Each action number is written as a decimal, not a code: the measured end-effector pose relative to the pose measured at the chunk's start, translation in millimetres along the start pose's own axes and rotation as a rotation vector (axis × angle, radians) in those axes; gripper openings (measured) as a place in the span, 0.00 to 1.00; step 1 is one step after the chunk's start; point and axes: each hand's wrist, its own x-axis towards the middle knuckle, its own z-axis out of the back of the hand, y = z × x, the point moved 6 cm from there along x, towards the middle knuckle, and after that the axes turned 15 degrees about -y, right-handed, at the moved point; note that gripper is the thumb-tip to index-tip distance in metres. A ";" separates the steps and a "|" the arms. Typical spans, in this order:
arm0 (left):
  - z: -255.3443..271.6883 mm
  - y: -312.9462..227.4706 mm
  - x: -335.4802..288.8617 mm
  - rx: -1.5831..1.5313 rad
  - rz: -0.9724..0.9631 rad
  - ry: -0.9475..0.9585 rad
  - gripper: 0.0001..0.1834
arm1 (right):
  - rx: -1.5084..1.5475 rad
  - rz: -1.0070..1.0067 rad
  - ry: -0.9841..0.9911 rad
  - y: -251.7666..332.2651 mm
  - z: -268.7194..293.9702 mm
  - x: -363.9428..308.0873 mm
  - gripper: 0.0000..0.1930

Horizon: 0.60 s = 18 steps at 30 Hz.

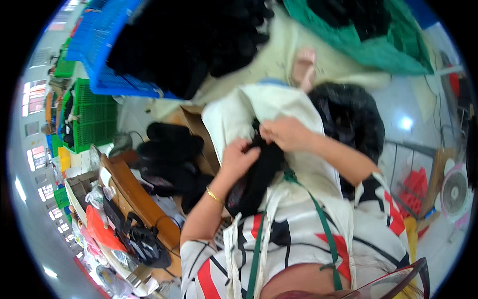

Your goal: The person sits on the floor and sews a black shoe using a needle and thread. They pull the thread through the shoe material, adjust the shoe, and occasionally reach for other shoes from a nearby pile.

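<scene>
A long, soft black fabric piece [265, 172] lies across my lap; its exact kind is not clear. My left hand [239, 158] is closed on its left edge, thumb toward the middle. At the upper end my right hand [285, 133] pinches the same piece, with fingers curled in. Beneath it a white cloth [301, 110] covers my legs. To the left of my left forearm, several similar rounded black pieces [169, 154] are piled up beside a cardboard box [194, 122].
Dark pieces [194, 45] heap over a blue crate [94, 55] ahead. A green sack [398, 52] holds more dark items at the far right. A black plastic bag [351, 117] stands beside my right arm. A fan [454, 192] is at right; a wooden bench [134, 194] at left.
</scene>
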 end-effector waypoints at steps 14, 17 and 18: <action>-1.5 9.1 1.4 -0.059 0.175 0.149 0.14 | 0.353 -0.004 -0.219 59.4 54.1 -9.0 0.03; 30.1 -49.1 -1.1 0.081 -0.400 -0.249 0.19 | 0.334 0.035 -0.262 74.9 51.3 -9.8 0.03; 29.4 -64.0 -4.2 -0.019 -0.386 -0.127 0.19 | 0.332 0.046 -0.286 78.5 50.4 -11.6 0.03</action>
